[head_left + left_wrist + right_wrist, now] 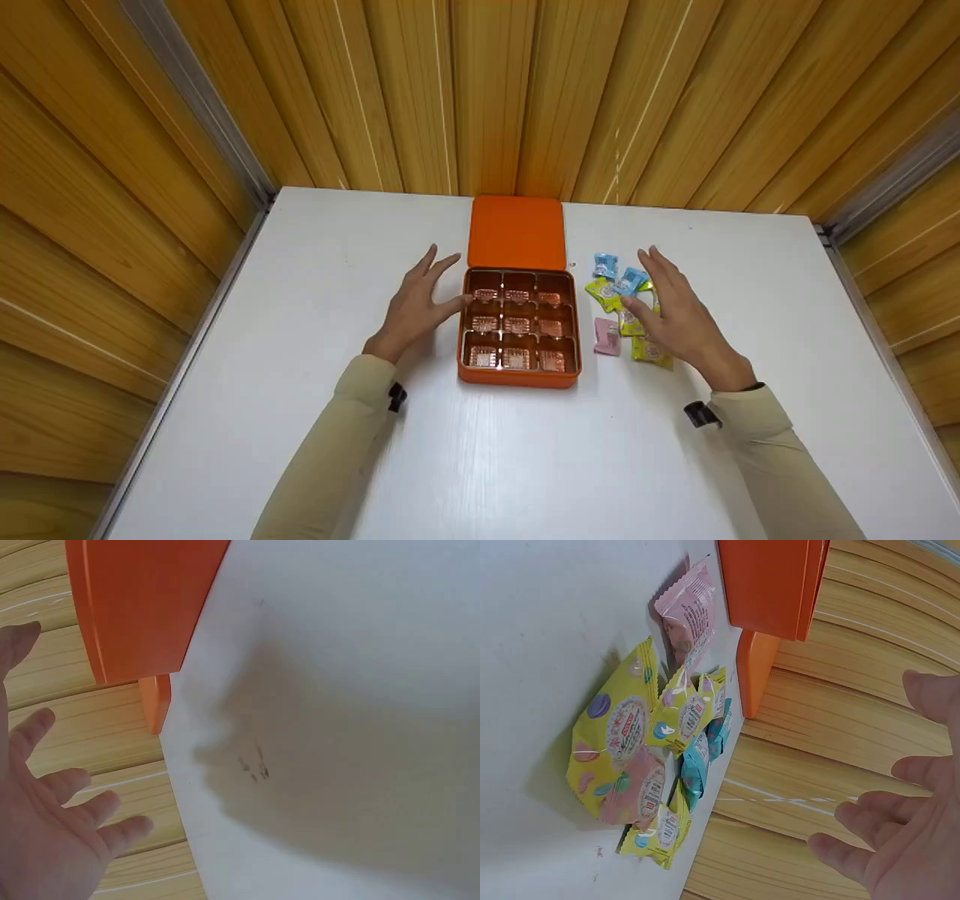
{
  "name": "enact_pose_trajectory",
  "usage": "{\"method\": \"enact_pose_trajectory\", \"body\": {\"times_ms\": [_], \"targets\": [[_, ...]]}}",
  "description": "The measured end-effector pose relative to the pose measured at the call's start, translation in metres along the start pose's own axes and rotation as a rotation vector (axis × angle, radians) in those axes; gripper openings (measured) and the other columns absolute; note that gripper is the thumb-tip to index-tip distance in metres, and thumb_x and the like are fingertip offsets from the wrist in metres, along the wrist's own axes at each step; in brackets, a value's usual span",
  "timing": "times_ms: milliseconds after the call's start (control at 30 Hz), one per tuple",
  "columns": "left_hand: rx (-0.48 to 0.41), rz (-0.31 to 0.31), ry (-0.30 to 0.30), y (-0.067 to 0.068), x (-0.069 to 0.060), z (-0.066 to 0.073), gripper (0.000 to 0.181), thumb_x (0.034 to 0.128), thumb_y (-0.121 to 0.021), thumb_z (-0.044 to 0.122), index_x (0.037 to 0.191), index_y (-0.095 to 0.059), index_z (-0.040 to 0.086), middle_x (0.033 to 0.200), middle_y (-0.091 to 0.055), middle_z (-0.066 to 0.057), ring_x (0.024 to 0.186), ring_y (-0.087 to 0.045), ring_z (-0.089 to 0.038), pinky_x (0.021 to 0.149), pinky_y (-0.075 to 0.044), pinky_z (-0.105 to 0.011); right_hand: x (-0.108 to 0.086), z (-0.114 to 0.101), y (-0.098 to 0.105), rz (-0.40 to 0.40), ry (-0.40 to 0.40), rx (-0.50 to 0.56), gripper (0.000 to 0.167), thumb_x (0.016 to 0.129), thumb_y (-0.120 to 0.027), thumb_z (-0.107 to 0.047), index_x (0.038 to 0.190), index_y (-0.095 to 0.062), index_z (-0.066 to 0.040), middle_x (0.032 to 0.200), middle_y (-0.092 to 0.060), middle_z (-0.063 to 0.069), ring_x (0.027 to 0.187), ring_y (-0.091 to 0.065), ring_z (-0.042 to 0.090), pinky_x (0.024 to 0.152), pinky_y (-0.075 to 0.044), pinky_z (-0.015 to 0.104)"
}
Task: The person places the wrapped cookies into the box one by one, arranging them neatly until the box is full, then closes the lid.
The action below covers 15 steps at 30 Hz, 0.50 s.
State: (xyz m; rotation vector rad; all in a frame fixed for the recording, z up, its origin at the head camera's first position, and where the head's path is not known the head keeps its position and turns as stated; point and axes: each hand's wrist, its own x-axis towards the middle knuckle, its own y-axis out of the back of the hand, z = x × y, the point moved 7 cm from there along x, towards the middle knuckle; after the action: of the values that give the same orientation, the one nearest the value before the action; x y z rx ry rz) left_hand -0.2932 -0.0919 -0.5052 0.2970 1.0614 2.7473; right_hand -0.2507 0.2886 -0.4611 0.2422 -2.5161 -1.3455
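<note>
An orange tin box (pixel 517 379) sits mid-table with its lid (pixel 517 232) folded back. Its brown plastic insert has several compartments, with no candy in them. My left hand (pixel 416 307) hovers by the box's left side, fingers spread, its thumb near the rim; the left wrist view shows the hand (pixel 56 832) holding nothing. Over the candies at the right hovers my right hand (pixel 679 319), fingers extended; in the right wrist view that hand (pixel 915 825) is bare too. Beneath it lie yellow packets (pixel 615 727), blue packets (pixel 695 769) and a pink packet (pixel 690 615).
The white table (pixel 300 420) ends at a yellow wood-plank wall (pixel 405 90) behind the box. Metal rails (pixel 195 97) run up the wall corners. Another pink packet (pixel 637 787) lies among the yellow ones in the right wrist view.
</note>
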Motion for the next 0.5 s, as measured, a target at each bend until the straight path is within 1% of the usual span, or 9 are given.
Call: {"method": "enact_pose_trajectory", "body": {"times_ms": [133, 300, 433, 500], "targets": [[-0.069, -0.001, 0.031, -0.001, 0.000, -0.002, 0.075, 0.0947, -0.079, 0.041, 0.162, -0.049, 0.025, 0.174, -0.023, -0.013, 0.156, -0.028, -0.040, 0.118, -0.033, -0.067, -0.003, 0.004, -0.001, -0.013, -0.010, 0.020, 0.077, 0.108, -0.064, -0.035, 0.167, -0.025, -0.003, 0.170, -0.022, 0.027, 0.155, -0.022, 0.050, 0.118, -0.026, 0.072], [-0.127, -0.004, 0.046, -0.004, 0.000, -0.006, 0.075, 0.0948, -0.080, 0.038, 0.161, -0.049, 0.024, 0.172, -0.028, -0.013, 0.156, -0.030, -0.037, 0.122, -0.029, -0.062, -0.009, 0.009, -0.003, -0.063, -0.067, 0.043, 0.080, 0.108, -0.063, -0.040, 0.169, -0.025, -0.006, 0.170, -0.025, 0.025, 0.155, -0.024, 0.049, 0.120, -0.025, 0.070], [-0.207, 0.002, 0.046, -0.007, -0.002, -0.009, 0.072, 0.0954, -0.080, 0.035, 0.160, -0.051, 0.022, 0.169, -0.036, -0.016, 0.151, -0.039, -0.039, 0.120, -0.033, -0.060, -0.015, 0.015, -0.005, -0.081, -0.094, 0.061, 0.079, 0.108, -0.062, -0.042, 0.169, -0.025, -0.007, 0.169, -0.028, 0.026, 0.154, -0.025, 0.050, 0.119, -0.026, 0.071], [-0.250, 0.005, 0.058, -0.009, -0.003, -0.011, 0.070, 0.0958, -0.080, 0.034, 0.159, -0.052, 0.021, 0.167, -0.039, -0.014, 0.147, -0.044, -0.041, 0.118, -0.037, -0.060, -0.018, 0.018, -0.005, -0.083, -0.103, 0.063, 0.079, 0.108, -0.061, -0.044, 0.168, -0.026, -0.007, 0.168, -0.028, 0.027, 0.154, -0.026, 0.051, 0.118, -0.026, 0.073]]}}
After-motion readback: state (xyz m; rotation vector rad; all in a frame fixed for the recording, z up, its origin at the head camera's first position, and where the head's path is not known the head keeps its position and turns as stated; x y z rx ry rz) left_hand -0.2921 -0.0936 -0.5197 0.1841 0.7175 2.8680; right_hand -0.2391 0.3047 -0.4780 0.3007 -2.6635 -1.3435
